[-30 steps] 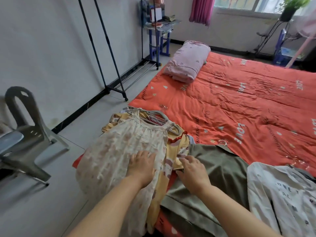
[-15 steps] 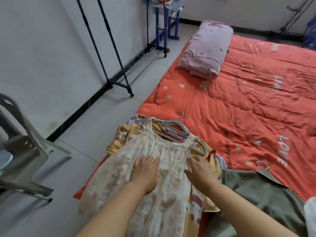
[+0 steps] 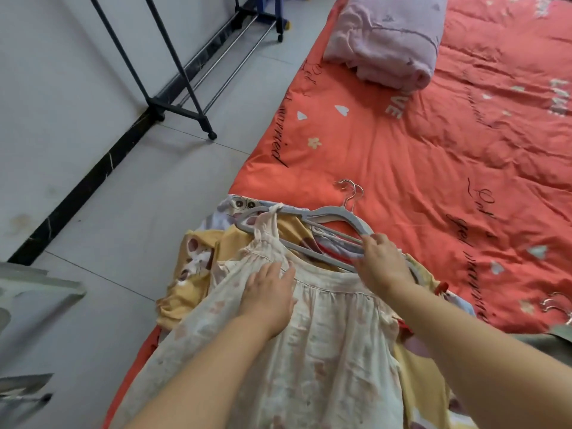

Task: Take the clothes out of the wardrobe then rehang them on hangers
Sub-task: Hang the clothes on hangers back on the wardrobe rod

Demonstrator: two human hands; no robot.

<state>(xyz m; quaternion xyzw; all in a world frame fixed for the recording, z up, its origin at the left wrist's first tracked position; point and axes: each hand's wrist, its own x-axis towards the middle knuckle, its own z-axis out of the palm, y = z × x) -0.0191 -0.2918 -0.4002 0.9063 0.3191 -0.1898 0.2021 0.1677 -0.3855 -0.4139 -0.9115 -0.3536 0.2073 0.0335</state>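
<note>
A: What's the biggest thing in front of you?

B: The bed (image 3: 433,156), under a red quilt that fills the right and far side. On its far end I see a folded pink blanket (image 3: 387,41). Left of the bed is grey floor, and against the far left wall stands a black clothes rack (image 3: 173,97) with bare rails.

A: And the clothes?

B: They lie in a pile on the near left corner of the bed. On top I have a pale cream dress (image 3: 309,351) with a faint print, spread flat and running toward me. Under it sits a yellow garment (image 3: 198,274) with cartoon figures, poking out on the left.

A: Hangers?

B: A stack of grey hangers (image 3: 328,218) lies at the far end of the pile, metal hooks pointing away onto the quilt. One dress strap is looped over the top hanger's left end.

A: Your hands?

B: My left hand (image 3: 269,292) lies flat on the dress chest, fingers stretched out and together, gripping nothing. My right hand (image 3: 382,261) is on the hanger's right shoulder, fingers curled over the arm; how firmly I cannot tell.
</note>
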